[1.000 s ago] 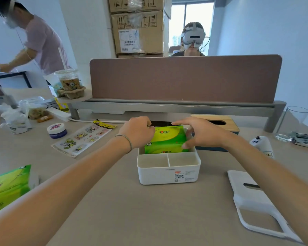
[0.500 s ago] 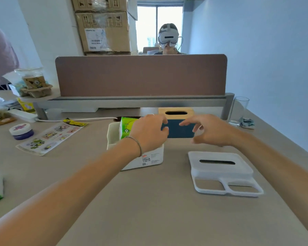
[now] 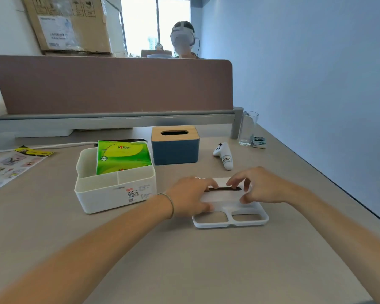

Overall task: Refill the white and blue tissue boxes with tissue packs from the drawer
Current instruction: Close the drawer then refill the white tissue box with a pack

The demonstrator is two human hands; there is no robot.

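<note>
Both your hands have left the white tissue box (image 3: 115, 189) and come down onto its white lid (image 3: 230, 212), which lies flat on the desk (image 3: 184, 260) just to the right of the box. Half a second ago they hovered over the box and the blue tissue box (image 3: 175, 145); a second ago they were pressing the green tissue pack (image 3: 122, 156) into place.

Your left hand (image 3: 190, 197) covers the lid's left end, fingers curled over the edge beside the slot. Your right hand (image 3: 258, 185) sits at the right end, fingers loosely bent with the tips touching the lid by the slot and the thumb at its near side. Whether either hand has a firm grip on the lid, you cannot tell from here.

The green tissue pack now stands in the rear compartment of the open white tissue box, tilted and rising above the rim. The blue tissue box stands behind, just right of the white one, its wooden top in place. A white controller (image 3: 224, 155) lies to its right, and a glass (image 3: 248, 128) near the divider post.
</note>
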